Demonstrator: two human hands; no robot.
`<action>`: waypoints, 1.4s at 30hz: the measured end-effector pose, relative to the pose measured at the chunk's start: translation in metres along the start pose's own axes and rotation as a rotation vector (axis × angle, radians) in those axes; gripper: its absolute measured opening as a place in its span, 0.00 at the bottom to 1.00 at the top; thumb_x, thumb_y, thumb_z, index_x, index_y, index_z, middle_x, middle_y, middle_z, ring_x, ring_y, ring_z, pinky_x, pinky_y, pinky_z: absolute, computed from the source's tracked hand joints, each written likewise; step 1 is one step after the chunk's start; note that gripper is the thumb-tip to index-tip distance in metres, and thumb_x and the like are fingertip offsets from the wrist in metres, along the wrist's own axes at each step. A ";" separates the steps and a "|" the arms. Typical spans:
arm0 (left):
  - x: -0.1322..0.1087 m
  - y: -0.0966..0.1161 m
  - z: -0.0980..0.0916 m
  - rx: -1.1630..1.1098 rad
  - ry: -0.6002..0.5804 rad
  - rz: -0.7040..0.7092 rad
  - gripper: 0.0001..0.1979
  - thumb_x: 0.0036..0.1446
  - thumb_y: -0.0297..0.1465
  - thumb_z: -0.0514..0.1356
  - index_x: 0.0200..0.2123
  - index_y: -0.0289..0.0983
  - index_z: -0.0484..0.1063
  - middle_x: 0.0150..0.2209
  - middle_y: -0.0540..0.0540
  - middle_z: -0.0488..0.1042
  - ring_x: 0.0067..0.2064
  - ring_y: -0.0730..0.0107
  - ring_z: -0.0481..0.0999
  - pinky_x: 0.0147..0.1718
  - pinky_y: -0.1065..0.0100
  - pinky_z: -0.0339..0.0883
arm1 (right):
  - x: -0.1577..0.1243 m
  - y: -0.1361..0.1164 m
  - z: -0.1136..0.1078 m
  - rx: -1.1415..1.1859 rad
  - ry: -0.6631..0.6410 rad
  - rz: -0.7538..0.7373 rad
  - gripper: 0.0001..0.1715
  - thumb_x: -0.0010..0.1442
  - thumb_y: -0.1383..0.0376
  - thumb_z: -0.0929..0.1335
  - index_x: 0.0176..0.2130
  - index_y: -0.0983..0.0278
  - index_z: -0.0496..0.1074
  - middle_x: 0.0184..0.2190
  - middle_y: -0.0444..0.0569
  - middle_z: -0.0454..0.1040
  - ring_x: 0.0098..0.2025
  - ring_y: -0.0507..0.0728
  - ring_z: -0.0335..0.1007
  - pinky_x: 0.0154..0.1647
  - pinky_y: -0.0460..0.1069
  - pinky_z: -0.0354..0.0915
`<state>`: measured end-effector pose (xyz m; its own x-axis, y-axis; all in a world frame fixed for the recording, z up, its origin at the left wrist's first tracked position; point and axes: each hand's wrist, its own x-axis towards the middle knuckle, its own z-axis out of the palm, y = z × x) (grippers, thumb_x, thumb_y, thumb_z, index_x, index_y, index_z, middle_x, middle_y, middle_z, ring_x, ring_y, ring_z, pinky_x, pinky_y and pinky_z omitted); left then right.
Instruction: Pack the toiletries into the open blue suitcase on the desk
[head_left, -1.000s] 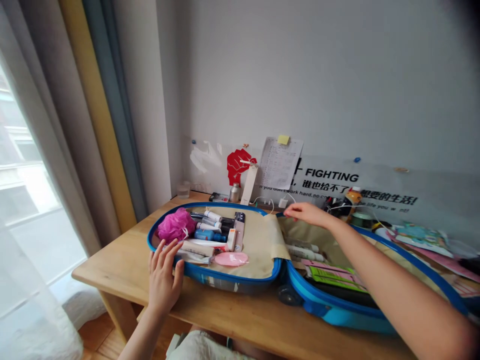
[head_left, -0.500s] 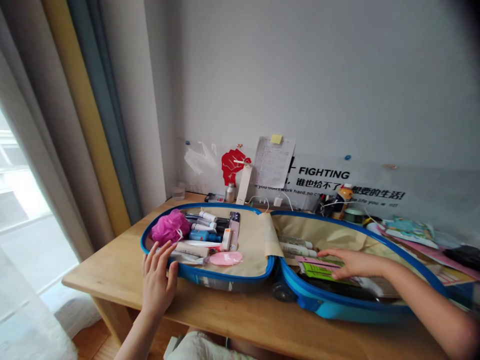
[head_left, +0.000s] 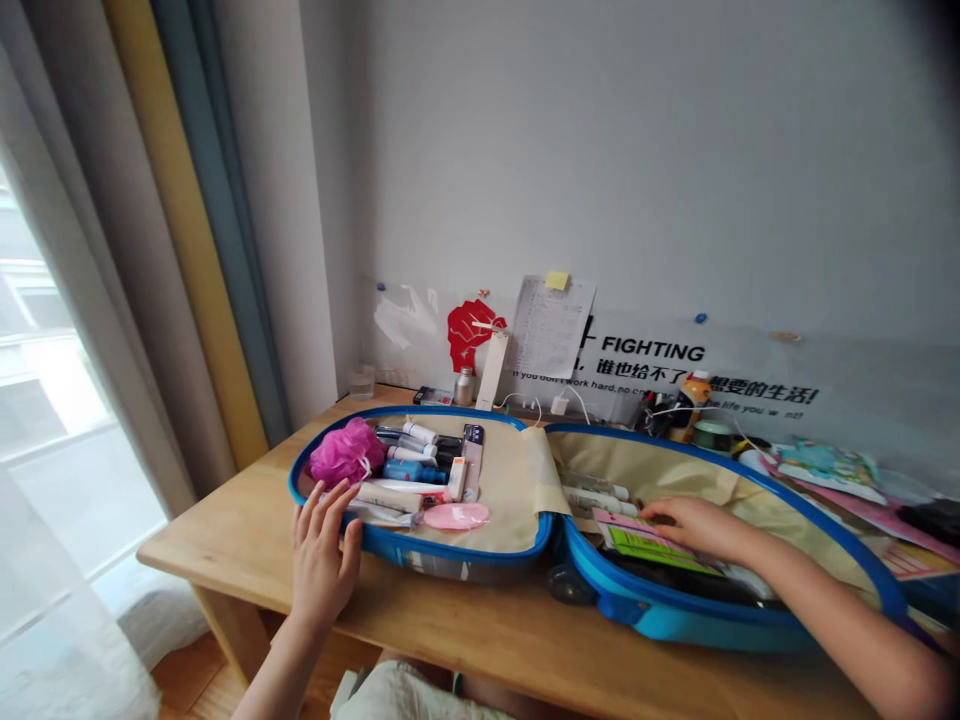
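An open blue suitcase (head_left: 536, 535) lies across the wooden desk. At its left half, my left hand (head_left: 322, 545) rests by the near rim, fingers spread and nothing held. A pink bath puff (head_left: 346, 450), a blue bottle (head_left: 409, 471), several tubes and a pink oval item (head_left: 456, 516) lie in that half. My right hand (head_left: 701, 527) reaches into the other half, its fingers bent down at the upper edge of a pink-and-green packet (head_left: 649, 545). Its fingertips are partly hidden, so I cannot tell whether it grips anything. White-capped tubes (head_left: 598, 500) lie left of it.
Behind the suitcase stand a metal bottle (head_left: 464, 386), a white upright bar (head_left: 492, 370) and an orange-capped bottle (head_left: 690, 405). Papers and packets (head_left: 832, 470) are piled at the right. The wooden desk (head_left: 247, 530) has its left corner near the curtain (head_left: 217, 240).
My right hand has lowered and its fingers have drawn in behind the pink-and-green packet. My left hand keeps its place at the rim. The whole view has shifted slightly.
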<state>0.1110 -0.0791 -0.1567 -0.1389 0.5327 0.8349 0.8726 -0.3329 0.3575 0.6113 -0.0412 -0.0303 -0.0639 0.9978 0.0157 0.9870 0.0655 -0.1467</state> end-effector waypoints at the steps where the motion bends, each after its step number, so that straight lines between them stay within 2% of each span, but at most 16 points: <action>1: 0.000 0.000 0.000 -0.001 -0.003 -0.005 0.19 0.67 0.36 0.48 0.57 0.40 0.68 0.57 0.39 0.71 0.67 0.52 0.58 0.66 0.47 0.45 | 0.000 0.000 0.000 0.025 -0.024 -0.016 0.08 0.43 0.66 0.71 0.27 0.54 0.79 0.30 0.48 0.81 0.34 0.59 0.77 0.36 0.48 0.67; 3: 0.000 0.000 0.000 -0.006 -0.008 -0.018 0.20 0.67 0.37 0.48 0.58 0.40 0.68 0.57 0.40 0.71 0.67 0.52 0.58 0.66 0.47 0.44 | 0.000 0.000 -0.001 0.083 -0.048 -0.035 0.05 0.42 0.67 0.70 0.24 0.56 0.77 0.28 0.49 0.79 0.32 0.59 0.75 0.35 0.49 0.65; 6: 0.000 0.000 0.001 -0.014 -0.012 -0.043 0.20 0.67 0.38 0.48 0.58 0.41 0.68 0.58 0.40 0.71 0.67 0.53 0.58 0.67 0.47 0.44 | 0.004 -0.001 -0.008 0.168 0.023 -0.014 0.01 0.42 0.65 0.70 0.23 0.58 0.74 0.27 0.51 0.77 0.32 0.60 0.72 0.37 0.52 0.66; 10: -0.001 0.000 0.002 -0.020 -0.018 -0.052 0.21 0.67 0.37 0.48 0.58 0.41 0.68 0.57 0.40 0.71 0.67 0.53 0.58 0.67 0.47 0.44 | 0.023 -0.022 -0.024 0.410 0.163 0.045 0.11 0.50 0.56 0.69 0.32 0.59 0.72 0.30 0.52 0.77 0.33 0.60 0.72 0.38 0.55 0.70; 12: -0.001 0.001 0.002 -0.025 -0.016 -0.054 0.20 0.67 0.37 0.48 0.58 0.41 0.69 0.58 0.40 0.71 0.67 0.53 0.58 0.67 0.47 0.44 | 0.038 -0.048 -0.030 0.583 0.180 0.036 0.15 0.54 0.53 0.68 0.38 0.60 0.72 0.35 0.52 0.78 0.35 0.58 0.75 0.39 0.53 0.72; 15: 0.000 0.002 0.001 -0.026 -0.010 -0.060 0.20 0.67 0.37 0.48 0.58 0.42 0.69 0.57 0.41 0.71 0.67 0.53 0.58 0.67 0.46 0.44 | 0.061 -0.103 -0.030 0.748 0.114 0.004 0.16 0.58 0.56 0.69 0.44 0.59 0.71 0.41 0.51 0.79 0.38 0.54 0.76 0.41 0.49 0.74; 19: 0.001 0.003 0.001 -0.016 -0.015 -0.061 0.20 0.66 0.37 0.48 0.58 0.41 0.69 0.57 0.41 0.72 0.67 0.53 0.58 0.67 0.46 0.44 | 0.085 -0.178 -0.013 0.793 -0.108 0.009 0.09 0.62 0.62 0.69 0.42 0.64 0.72 0.36 0.50 0.79 0.35 0.51 0.76 0.39 0.47 0.74; 23: 0.000 0.002 0.002 -0.013 -0.003 -0.034 0.20 0.66 0.36 0.49 0.56 0.41 0.70 0.56 0.40 0.72 0.66 0.53 0.59 0.66 0.47 0.45 | 0.099 -0.224 0.011 0.706 -0.331 0.080 0.13 0.65 0.59 0.68 0.44 0.67 0.72 0.37 0.46 0.76 0.34 0.49 0.74 0.35 0.47 0.73; 27: 0.000 0.001 0.002 -0.011 0.008 -0.020 0.18 0.67 0.36 0.49 0.55 0.41 0.70 0.56 0.41 0.72 0.66 0.54 0.60 0.66 0.48 0.45 | 0.105 -0.237 0.026 0.605 -0.470 0.149 0.17 0.65 0.57 0.67 0.48 0.67 0.71 0.42 0.48 0.75 0.39 0.51 0.73 0.39 0.50 0.73; 31: 0.000 0.002 0.002 -0.006 0.011 -0.011 0.18 0.67 0.35 0.49 0.56 0.40 0.70 0.56 0.40 0.73 0.66 0.54 0.59 0.66 0.48 0.45 | 0.106 -0.237 0.034 0.542 -0.528 0.181 0.19 0.65 0.56 0.67 0.49 0.66 0.70 0.44 0.49 0.74 0.40 0.52 0.73 0.40 0.51 0.73; 37: -0.001 0.000 0.002 -0.012 -0.004 -0.038 0.19 0.67 0.36 0.49 0.56 0.41 0.70 0.56 0.41 0.72 0.66 0.54 0.59 0.67 0.48 0.43 | 0.109 -0.238 0.042 0.465 -0.547 0.195 0.21 0.65 0.55 0.67 0.52 0.65 0.69 0.49 0.51 0.73 0.47 0.55 0.73 0.47 0.56 0.72; 42: -0.001 0.000 0.001 -0.011 -0.005 -0.028 0.19 0.67 0.36 0.49 0.56 0.41 0.69 0.57 0.41 0.72 0.66 0.54 0.59 0.67 0.48 0.44 | 0.107 -0.239 0.047 0.413 -0.502 0.168 0.21 0.65 0.55 0.67 0.52 0.65 0.69 0.49 0.51 0.73 0.46 0.55 0.73 0.46 0.55 0.72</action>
<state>0.1115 -0.0784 -0.1581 -0.1604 0.5459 0.8224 0.8632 -0.3265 0.3851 0.3616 0.0504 -0.0396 -0.0740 0.8699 -0.4877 0.8585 -0.1932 -0.4750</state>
